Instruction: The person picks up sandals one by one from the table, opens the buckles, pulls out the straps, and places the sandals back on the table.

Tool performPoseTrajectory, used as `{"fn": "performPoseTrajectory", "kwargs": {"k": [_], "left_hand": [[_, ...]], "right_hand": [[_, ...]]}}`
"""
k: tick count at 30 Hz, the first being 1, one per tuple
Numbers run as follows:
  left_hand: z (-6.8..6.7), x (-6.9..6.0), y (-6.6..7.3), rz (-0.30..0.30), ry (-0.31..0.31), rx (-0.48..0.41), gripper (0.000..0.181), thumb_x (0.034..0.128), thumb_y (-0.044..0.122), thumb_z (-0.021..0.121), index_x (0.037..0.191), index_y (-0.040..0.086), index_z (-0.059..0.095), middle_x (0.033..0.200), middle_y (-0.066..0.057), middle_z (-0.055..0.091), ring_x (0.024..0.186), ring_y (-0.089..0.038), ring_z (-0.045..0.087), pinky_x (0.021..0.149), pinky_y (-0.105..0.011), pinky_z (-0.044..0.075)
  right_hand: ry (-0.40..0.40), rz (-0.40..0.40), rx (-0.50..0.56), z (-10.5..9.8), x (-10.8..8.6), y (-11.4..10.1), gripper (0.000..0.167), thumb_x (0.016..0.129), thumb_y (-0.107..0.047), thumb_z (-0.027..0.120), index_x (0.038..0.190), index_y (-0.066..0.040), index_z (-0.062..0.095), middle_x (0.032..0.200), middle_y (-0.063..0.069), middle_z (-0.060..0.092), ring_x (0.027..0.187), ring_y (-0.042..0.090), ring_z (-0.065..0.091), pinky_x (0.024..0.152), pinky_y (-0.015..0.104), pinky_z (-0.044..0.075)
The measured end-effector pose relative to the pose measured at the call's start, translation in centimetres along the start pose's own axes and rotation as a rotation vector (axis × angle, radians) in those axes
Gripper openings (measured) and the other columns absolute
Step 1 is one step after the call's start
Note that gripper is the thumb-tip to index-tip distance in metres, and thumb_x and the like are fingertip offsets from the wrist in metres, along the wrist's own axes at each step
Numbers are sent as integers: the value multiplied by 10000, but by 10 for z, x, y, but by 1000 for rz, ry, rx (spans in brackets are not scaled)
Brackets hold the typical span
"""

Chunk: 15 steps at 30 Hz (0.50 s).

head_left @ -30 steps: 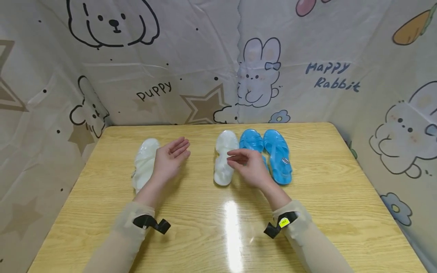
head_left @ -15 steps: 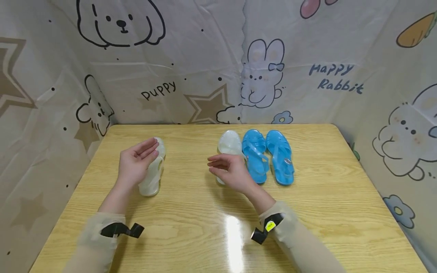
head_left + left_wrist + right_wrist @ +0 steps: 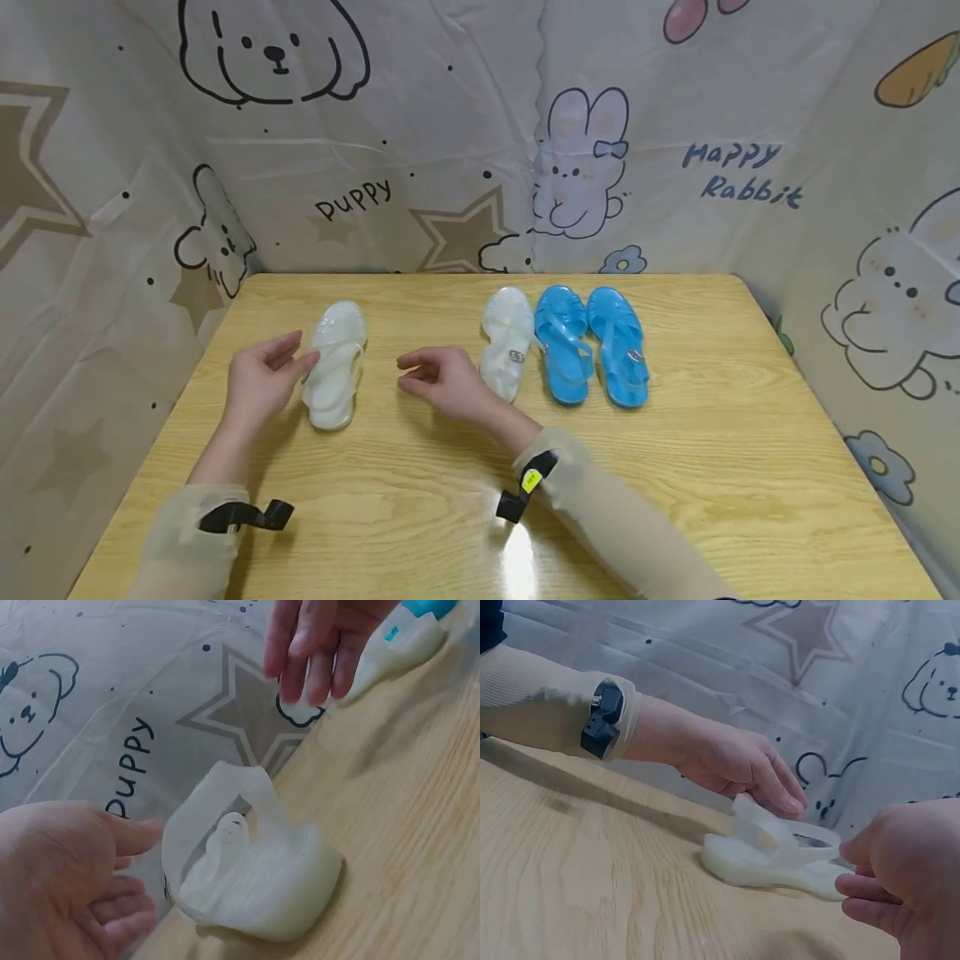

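On the left of the table a white jelly sandal (image 3: 334,392) lies sole down, its toe toward the back wall. My left hand (image 3: 261,379) is at its left side with fingers extended and the thumb close to the strap; whether they touch I cannot tell. My right hand (image 3: 448,385), fingers loosely bent and holding nothing, hovers between this sandal and a second white sandal (image 3: 504,333) further right. In the left wrist view the near sandal's heel strap (image 3: 217,787) stands up between both hands. The right wrist view has my right hand (image 3: 911,862) apart from that sandal.
Two blue jelly sandals, one (image 3: 564,367) beside the second white sandal and another (image 3: 619,350) at its right, stand side by side. The wooden table (image 3: 405,517) ends at a cartoon-printed cloth wall (image 3: 442,125) behind and at both sides.
My left hand has moved left, from over the left white sandal to its outer side. My right hand has travelled left, away from the blue sandals and past the second white one.
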State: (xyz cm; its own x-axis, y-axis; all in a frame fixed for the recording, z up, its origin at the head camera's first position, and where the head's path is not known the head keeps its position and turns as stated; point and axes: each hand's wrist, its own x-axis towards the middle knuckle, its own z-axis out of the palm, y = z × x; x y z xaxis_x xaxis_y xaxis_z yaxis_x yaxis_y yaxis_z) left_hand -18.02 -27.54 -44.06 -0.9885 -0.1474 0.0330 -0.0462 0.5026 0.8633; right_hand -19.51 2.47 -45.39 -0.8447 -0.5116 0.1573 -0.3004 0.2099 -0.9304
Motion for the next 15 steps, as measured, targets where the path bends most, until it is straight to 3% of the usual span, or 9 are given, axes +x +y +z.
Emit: {"fn": "performPoseTrajectory", "kwargs": {"k": [2,8,15], "left_hand": [[-2,-1,-3,-30,-34,41,662,1009,367,752,1482,-54,560,1461,-254,581,1346,-405,573,964,-213,530],[-2,-4,-11,-163,-132,16,787,991,525,719,1499,-48,541,1453,-257,589,1314,-376,594,807,-133,537],[1,-8,-15,-219,-134,-19,682,1018,483,700,1415,-66,620,1399,-270,622,1162,-256,673,800,-201,580]], "right_hand": [[-1,24,4,7,8,1,325,1001,-76,743,1302,43,707,1251,216,723,1014,188,755,859,233,578],[17,111,31,30,31,2,448,999,-165,764,1372,60,660,1294,180,717,1008,168,748,802,235,589],[45,158,103,55,46,6,514,983,-170,786,1412,63,625,1374,182,674,1047,181,749,755,243,607]]}}
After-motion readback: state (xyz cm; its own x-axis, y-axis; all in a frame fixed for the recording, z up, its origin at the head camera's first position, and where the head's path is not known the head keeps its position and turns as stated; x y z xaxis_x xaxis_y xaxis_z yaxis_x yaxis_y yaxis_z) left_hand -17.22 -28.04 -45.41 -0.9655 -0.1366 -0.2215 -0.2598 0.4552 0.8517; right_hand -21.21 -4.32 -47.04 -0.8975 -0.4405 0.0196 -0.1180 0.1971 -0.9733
